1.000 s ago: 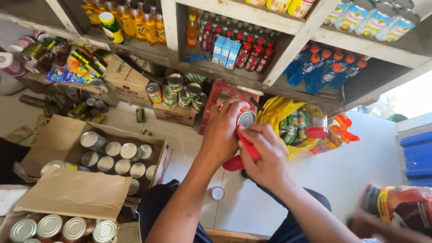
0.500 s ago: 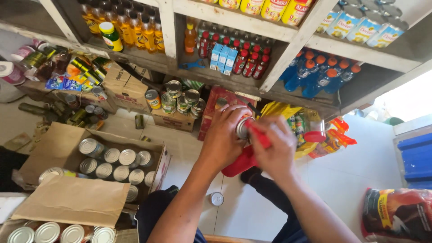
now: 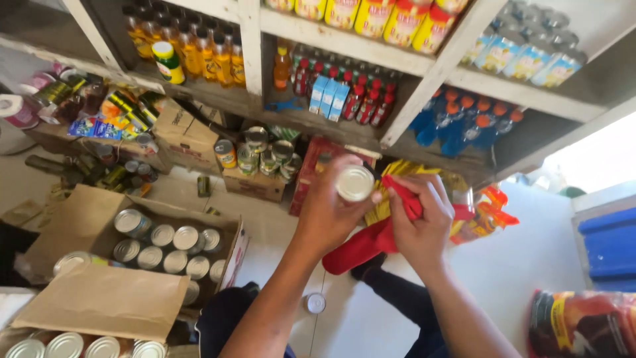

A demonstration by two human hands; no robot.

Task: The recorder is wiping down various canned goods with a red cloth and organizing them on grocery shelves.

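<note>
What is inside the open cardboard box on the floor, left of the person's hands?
The open cardboard box holds silver tin cans standing upright, tops showing, packed close. A brown flap in front covers the box's near side, so any cans beneath it cannot be seen.

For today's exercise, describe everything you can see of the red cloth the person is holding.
The red cloth looks like soft fabric, plain bright red. One end is bunched in the grip of the right hand, pressed beside the shiny metal top of a tin can that the left hand holds. The rest hangs loose below both hands, drooping toward the left above the pale floor.
</note>
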